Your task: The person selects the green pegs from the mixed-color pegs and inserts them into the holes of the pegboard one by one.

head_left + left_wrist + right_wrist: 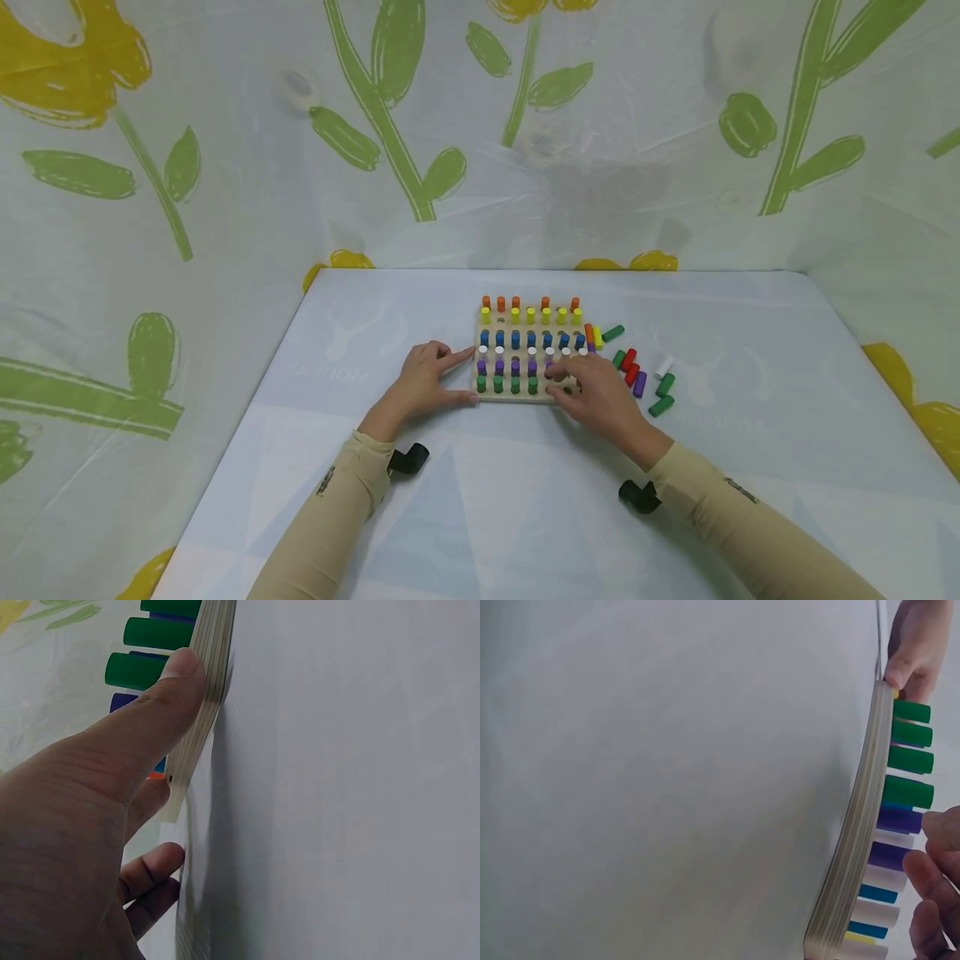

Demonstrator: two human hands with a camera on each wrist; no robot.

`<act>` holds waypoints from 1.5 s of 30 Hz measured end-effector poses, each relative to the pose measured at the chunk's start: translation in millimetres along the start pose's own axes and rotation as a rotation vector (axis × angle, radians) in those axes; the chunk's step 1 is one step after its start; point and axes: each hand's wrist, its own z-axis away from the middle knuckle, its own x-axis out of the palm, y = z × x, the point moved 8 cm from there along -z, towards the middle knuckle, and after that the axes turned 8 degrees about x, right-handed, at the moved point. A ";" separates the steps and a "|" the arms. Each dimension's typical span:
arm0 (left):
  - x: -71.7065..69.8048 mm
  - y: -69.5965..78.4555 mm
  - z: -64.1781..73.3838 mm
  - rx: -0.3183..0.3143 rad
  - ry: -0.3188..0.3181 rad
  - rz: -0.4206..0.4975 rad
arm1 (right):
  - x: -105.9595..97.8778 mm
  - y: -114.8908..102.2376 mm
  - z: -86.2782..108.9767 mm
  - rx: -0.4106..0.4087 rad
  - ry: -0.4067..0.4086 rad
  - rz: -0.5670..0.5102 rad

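Note:
A wooden pegboard (525,397) carries rows of coloured pegs: orange, yellow, blue, white, purple and green. My left hand (422,383) has its index finger extended to the board's left edge and its thumb at the front left corner. In the left wrist view the thumb (180,671) presses against the board's side, beside the green pegs (135,669). Over the board's front right part, my right hand (600,396) has its fingers bent. Its fingertips (922,870) pinch the top of a purple peg (889,855) standing in the board. The palm is hidden.
Several loose pegs lie right of the board, among them a red peg (629,358), a purple peg (640,384), a white peg (663,367) and a green peg (662,406). A flower-patterned curtain (645,167) rises behind the table (750,350).

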 end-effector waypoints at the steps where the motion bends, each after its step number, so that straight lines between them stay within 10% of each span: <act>1: 0.3 -0.4 0.2 -0.001 -0.001 0.000 | -0.4 0.5 0.4 0.003 -0.001 -0.002; 45: -0.9 2.4 0.2 0.028 0.008 -0.016 | -20.3 37.0 5.8 0.086 0.023 0.033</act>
